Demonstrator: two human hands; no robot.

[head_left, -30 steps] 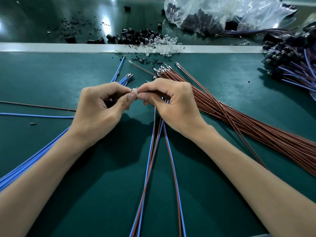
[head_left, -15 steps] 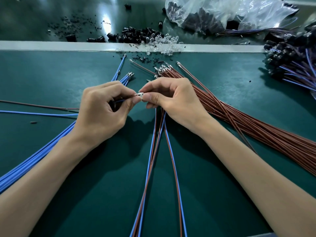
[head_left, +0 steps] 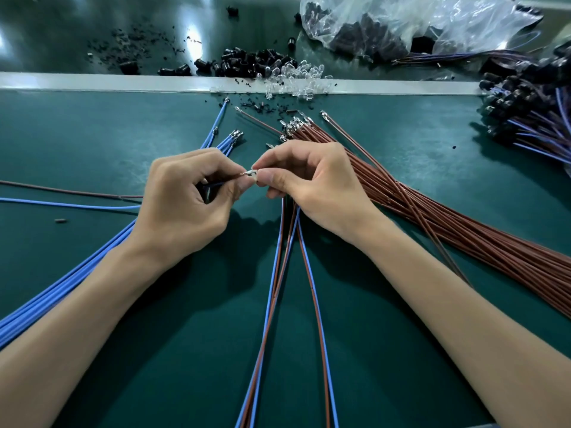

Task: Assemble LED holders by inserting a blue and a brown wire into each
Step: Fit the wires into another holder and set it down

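Two hands meet — right hand [head_left: 312, 186] pinches a metal terminal [head_left: 249, 173], left hand [head_left: 182, 205] grips a blue wire [head_left: 216, 184]. A dark part [head_left: 206, 193] in its palm is mostly hidden.

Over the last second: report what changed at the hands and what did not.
The left hand and right hand drew slightly apart, baring the metal terminal that their touching fingertips nearly hid. Left still pinches the blue wire, right the terminal. The brown bundle and blue bundle lie unchanged.
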